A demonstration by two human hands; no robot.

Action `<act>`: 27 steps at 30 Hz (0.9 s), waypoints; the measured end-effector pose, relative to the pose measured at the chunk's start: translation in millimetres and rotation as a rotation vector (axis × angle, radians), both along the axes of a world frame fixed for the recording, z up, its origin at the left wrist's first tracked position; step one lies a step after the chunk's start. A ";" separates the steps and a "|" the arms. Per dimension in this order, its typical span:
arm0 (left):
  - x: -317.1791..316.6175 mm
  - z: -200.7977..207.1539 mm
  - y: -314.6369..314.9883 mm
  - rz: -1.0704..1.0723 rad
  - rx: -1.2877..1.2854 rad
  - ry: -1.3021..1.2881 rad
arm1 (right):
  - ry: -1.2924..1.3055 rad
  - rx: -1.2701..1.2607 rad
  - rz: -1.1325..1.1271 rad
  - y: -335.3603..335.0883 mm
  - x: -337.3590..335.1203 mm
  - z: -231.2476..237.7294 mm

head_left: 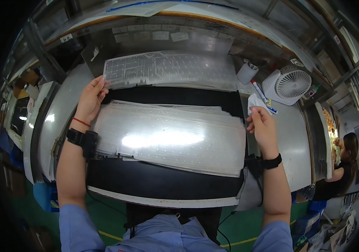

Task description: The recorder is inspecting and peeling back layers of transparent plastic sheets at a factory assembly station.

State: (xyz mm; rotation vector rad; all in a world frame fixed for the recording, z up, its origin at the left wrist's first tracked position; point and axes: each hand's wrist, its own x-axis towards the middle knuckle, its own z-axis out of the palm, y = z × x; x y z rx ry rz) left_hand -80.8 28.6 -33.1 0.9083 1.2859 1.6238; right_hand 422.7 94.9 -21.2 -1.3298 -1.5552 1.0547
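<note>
My left hand (91, 95) pinches the left edge of a clear plastic sheet (171, 69) with a printed circuit-like pattern. That sheet lies or hovers at the far side of the black work surface (162, 176). My right hand (263, 126) is just beyond the right end of the nearer stack, fingers curled and thumb against the index finger. Whether anything thin is between them cannot be made out. Between my arms lies a stack of similar translucent sheets (167, 126), slightly fanned, with a bright glare across its middle.
At the back right stand a white fan (289, 85), a pale bottle (247, 73), markers (260, 92) and a crumpled white tissue (255, 101). A grey cloth (249, 191) hangs at the right front edge. Another person (345, 164) works at the far right.
</note>
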 end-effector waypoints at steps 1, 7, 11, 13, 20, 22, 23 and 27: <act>6.1 1.5 0.8 0.054 0.012 -0.038 | -0.002 -0.006 0.027 -0.5 0.0 -0.7; 3.5 0.0 2.0 0.059 0.000 0.012 | 0.038 0.012 0.157 -3.5 -0.6 -0.1; -3.1 -3.4 1.5 0.011 -0.034 0.018 | 0.066 -0.019 0.246 -11.7 -4.8 12.2; -2.9 -2.8 1.1 -0.005 -0.035 0.019 | 0.074 -0.068 0.360 -14.2 -4.4 12.5; -1.9 -0.7 -1.3 -0.040 -0.043 0.029 | 0.025 -0.177 0.581 -18.4 -3.4 14.6; -1.4 0.0 -2.3 -0.049 -0.044 0.036 | -0.072 -0.120 0.631 -17.0 -1.7 16.0; -0.6 0.2 -1.7 -0.057 -0.044 0.039 | -0.130 -0.053 0.646 -15.9 -0.4 14.7; 5.3 5.6 -1.8 -0.130 -0.115 0.069 | -0.078 0.099 0.466 -15.6 -5.4 12.3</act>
